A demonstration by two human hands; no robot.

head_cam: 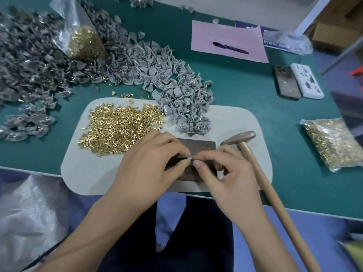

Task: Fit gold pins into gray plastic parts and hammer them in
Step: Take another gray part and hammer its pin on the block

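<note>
- L hand (149,163) & R hand (225,171): fingertips pinch one small gray part (190,158) btwn them; its axis can't tell.
- Hammer (255,165) just right of R hand, handle toward person.

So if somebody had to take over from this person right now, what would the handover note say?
Left hand and right hand: both pinch one small gray part over the dark block; whether its pin is in cannot be told.
Loose gold pins and unfitted gray parts lie on the white mat.
Hammer rests at the right, untouched.
Left: hammer this one, then work through the pile.
</note>
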